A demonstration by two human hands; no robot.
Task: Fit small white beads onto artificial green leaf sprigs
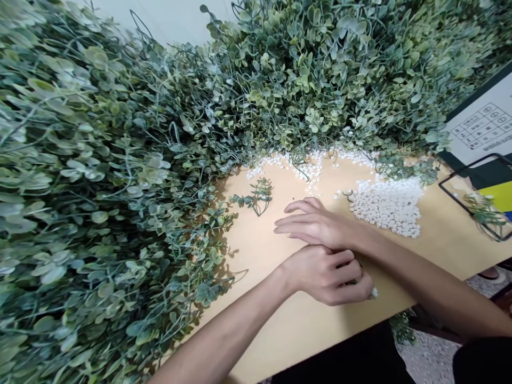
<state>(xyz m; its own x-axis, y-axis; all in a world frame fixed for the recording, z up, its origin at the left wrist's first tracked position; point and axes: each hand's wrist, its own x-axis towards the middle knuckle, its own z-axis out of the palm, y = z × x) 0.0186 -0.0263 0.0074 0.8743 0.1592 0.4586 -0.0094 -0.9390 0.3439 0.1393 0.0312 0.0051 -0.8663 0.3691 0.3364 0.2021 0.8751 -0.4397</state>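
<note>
My left hand (332, 274) is closed in a loose fist above the tan tabletop (276, 320). A small white piece (374, 292) pokes out at its fingers, and the rest of what it holds is hidden. Across it lies my right hand (312, 221), fingers stretched out to the left and apart, nothing visible in them. Just beyond those fingertips are a few white star-shaped bits (314, 192). A loose artificial leaf sprig (259, 198) lies to their left. Right of my right hand spreads a heap of small white pieces (390, 205), partly beside the forearm.
Artificial greenery (100, 186) is piled high along the left and back. More white pieces (276, 160) are scattered at its foot. At the right stand a black wire frame (454, 197) and a dark board with a printed sheet (484, 125). The table's front edge runs near my body.
</note>
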